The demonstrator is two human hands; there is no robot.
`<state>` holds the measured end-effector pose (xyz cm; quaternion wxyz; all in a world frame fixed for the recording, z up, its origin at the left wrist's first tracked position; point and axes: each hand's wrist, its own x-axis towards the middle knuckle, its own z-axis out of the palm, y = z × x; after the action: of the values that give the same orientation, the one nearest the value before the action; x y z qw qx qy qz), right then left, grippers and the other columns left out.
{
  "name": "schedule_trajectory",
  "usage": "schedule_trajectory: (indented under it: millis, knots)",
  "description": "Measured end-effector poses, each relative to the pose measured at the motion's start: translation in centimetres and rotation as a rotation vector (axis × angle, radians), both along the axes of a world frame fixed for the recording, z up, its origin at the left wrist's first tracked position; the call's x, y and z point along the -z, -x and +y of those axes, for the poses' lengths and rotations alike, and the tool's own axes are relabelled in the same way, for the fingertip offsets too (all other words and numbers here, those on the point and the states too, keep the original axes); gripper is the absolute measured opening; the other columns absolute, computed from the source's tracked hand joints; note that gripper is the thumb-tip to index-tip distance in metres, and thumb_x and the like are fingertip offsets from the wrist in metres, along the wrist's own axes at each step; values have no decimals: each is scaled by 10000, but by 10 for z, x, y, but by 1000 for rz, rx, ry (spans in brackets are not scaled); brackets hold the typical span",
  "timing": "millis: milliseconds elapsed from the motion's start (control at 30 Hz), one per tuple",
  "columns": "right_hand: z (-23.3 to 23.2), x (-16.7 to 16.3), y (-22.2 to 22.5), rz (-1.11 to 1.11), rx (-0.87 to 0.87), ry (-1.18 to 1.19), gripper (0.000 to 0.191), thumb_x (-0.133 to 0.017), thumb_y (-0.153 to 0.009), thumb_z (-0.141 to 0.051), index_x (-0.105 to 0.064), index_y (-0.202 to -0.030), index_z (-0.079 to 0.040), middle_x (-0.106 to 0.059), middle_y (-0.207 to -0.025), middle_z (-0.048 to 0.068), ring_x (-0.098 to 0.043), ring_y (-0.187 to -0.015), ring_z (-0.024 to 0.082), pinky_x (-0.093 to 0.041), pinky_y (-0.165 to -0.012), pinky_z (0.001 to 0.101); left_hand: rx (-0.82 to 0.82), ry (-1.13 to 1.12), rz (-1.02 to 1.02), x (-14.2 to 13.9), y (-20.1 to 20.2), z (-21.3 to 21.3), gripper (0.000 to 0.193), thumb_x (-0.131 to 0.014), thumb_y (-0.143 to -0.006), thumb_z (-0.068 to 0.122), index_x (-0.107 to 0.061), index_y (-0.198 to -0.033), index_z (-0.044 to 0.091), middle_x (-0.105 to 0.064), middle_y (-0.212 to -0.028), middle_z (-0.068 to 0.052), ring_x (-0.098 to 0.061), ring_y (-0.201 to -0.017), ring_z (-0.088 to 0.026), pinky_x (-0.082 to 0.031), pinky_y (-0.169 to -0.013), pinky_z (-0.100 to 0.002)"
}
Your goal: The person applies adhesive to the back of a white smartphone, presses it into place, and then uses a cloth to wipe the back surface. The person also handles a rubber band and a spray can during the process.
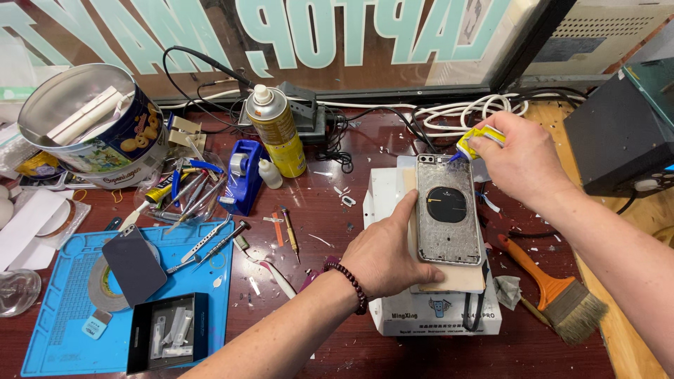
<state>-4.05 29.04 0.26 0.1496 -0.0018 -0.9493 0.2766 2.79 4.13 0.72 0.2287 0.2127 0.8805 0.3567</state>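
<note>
A stripped phone back housing (449, 210) with a black round coil in its middle lies face up on a wooden pad atop a white box (439, 312). My left hand (385, 251) rests on the pad and presses against the housing's left edge, a dark bead bracelet on its wrist. My right hand (523, 158) holds a small yellow glue tube (474, 142) with a blue tip, its nozzle at the housing's top right corner.
A yellow spray can (275, 126), a blue tape dispenser (243, 175) and a biscuit tin (95, 126) stand at the back. A blue mat (67, 309) with a dark phone panel, tape roll, tweezers and a black parts box lies left. An orange brush (554, 288) lies right, beside a dark machine (621, 133).
</note>
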Motion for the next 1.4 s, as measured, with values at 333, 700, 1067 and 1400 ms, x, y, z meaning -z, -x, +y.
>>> schedule_trajectory:
  millis: [333,700,1067,1400]
  knots:
    - [-26,-5,-1,-5,-30,9,229,-712,-953,-237,-715,-1090,-54,-742,-952,174,-725,-857,302,-543,-779,419,6,9,-3,0,0,-1,1304,-902,-638,402,-121,-1618,43,-707,-1100,-280,-701,-1076,-382,-557,-942,-438]
    - [-35,-4,4,-22,-41,-4,199,-714,-945,-233,-728,-1074,-82,-735,-920,177,-713,-824,302,-539,-762,433,10,8,12,3,1,0,1302,-905,-632,398,-135,-1618,36,-710,-1086,-287,-704,-1062,-390,-557,-930,-443]
    - [-24,-3,0,11,-35,-26,225,-715,-962,-246,-719,-1093,-63,-742,-932,172,-723,-845,292,-548,-767,424,19,27,3,3,2,0,1307,-900,-638,406,-121,-1622,41,-711,-1081,-284,-706,-1055,-389,-559,-929,-441]
    - [-41,-4,10,-41,-51,5,206,-704,-940,-238,-723,-1072,-81,-728,-866,169,-713,-787,290,-541,-747,422,23,48,-4,4,4,0,1307,-891,-644,411,-110,-1629,53,-713,-1086,-278,-708,-1054,-389,-561,-928,-451]
